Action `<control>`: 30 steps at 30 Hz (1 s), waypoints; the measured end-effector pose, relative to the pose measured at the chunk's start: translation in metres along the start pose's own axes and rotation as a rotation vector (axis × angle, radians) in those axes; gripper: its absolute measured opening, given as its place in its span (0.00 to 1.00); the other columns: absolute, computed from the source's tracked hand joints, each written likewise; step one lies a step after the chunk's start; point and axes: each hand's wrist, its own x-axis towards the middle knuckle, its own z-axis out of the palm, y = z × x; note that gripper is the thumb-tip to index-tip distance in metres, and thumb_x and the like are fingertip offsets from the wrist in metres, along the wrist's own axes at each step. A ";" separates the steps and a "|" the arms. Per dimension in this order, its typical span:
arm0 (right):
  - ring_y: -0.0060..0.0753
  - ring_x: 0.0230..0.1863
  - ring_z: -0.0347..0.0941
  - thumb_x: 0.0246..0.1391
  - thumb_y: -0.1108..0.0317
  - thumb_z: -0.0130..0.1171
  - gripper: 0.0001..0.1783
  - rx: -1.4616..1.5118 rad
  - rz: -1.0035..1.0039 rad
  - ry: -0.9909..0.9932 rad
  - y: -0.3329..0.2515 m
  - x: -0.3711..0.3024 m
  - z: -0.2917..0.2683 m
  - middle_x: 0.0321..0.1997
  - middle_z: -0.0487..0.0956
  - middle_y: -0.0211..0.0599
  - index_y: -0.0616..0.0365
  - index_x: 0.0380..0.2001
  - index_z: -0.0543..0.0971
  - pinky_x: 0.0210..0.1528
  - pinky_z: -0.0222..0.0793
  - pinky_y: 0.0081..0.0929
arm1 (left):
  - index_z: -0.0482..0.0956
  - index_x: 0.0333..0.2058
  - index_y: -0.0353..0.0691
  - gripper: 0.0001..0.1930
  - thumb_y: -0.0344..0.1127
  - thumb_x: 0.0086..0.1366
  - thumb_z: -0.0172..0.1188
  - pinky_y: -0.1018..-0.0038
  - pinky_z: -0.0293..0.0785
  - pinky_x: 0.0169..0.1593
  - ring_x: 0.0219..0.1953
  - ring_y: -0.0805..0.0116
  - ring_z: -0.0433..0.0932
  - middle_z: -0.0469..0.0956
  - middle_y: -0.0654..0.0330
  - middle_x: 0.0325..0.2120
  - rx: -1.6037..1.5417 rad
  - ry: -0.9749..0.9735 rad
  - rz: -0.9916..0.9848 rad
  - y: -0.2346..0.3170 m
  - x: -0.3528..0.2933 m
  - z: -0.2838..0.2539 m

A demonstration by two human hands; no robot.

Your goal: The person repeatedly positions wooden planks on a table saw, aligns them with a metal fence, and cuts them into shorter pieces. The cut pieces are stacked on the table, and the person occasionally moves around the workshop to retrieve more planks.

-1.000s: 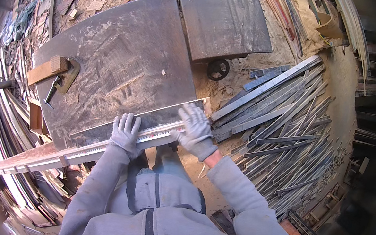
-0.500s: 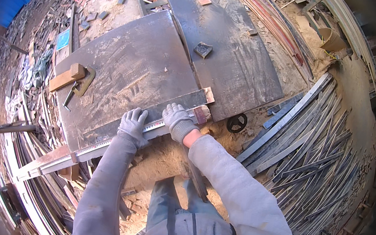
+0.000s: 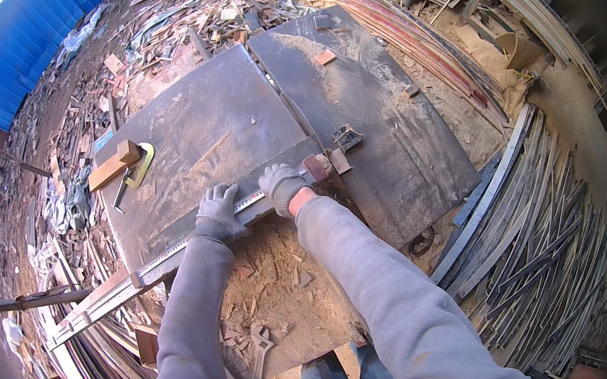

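Observation:
My left hand (image 3: 220,212), in a grey glove, rests with fingers spread over the near edge of a long dark board strip (image 3: 287,155). Further along that edge lies my right hand (image 3: 282,186), gloved alike, its fingers laid over the edge and its thumb hidden. A measuring scale (image 3: 249,199) runs along a metal rail below both hands. Just beyond my right hand sits a reddish wooden block (image 3: 316,168) at the rail's end. The strip lies on a wide dusty metal table top (image 3: 194,125).
A yellowish C-clamp (image 3: 140,168) and a wooden block (image 3: 114,164) sit at the table's left edge. A second dark plate (image 3: 406,142) carries small offcuts. Long strips (image 3: 524,248) are heaped at right. An adjustable wrench (image 3: 261,353) lies among chips below. A blue wall (image 3: 35,28) stands far left.
The view has shifted and turned, so more of the blue wall and the wrench now show. Both hands keep to the strip's near edge. My right forearm reaches in at a lower slant.

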 end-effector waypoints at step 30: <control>0.37 0.40 0.76 0.55 0.58 0.60 0.10 0.264 -0.259 0.797 -0.124 -0.356 0.039 0.30 0.78 0.31 0.50 0.30 0.83 0.42 0.68 0.38 | 0.72 0.61 0.45 0.35 0.26 0.54 0.74 0.57 0.79 0.61 0.61 0.47 0.79 0.71 0.43 0.63 -0.420 0.716 0.298 0.173 -0.335 0.116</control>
